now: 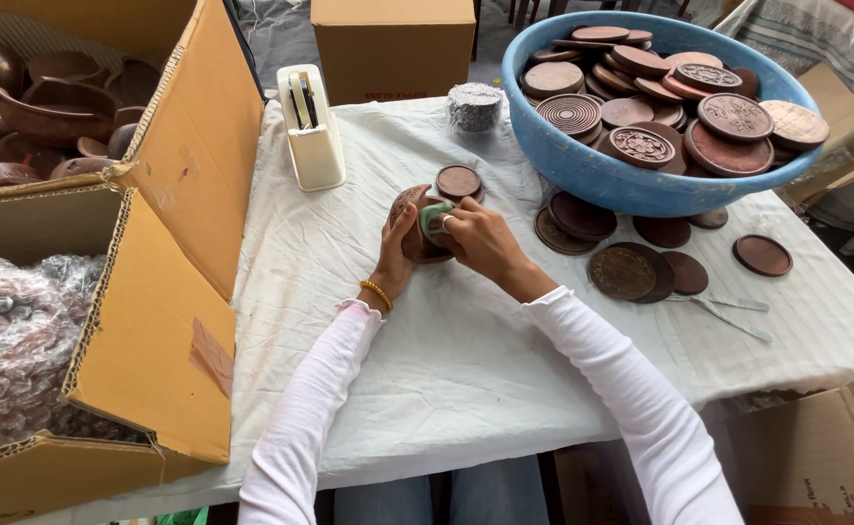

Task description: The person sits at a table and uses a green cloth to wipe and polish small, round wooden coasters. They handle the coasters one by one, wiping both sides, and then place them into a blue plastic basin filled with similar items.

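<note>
A person in white sleeves sits at a counter (369, 321) covered with a wrinkled white cloth. Using the big blue bowl (583, 170) of carved brown wooden discs as a landmark, both hands meet just to its left. The left hand (400, 245) cups a dark round wooden piece (409, 209) from behind, tilting it up, seemingly to steady it and expose its face. The right hand (476, 238) closes over a small green pad (434, 222), pressing it against the piece's front, so the piece sits between the two hands, touching both. A single disc (459, 181) lies just beyond the hands. More loose discs (631, 270) lie in front of the bowl. A cream tape dispenser (310, 126) stands well left of the bowl; open cardboard boxes (174, 253) sit further left.
</note>
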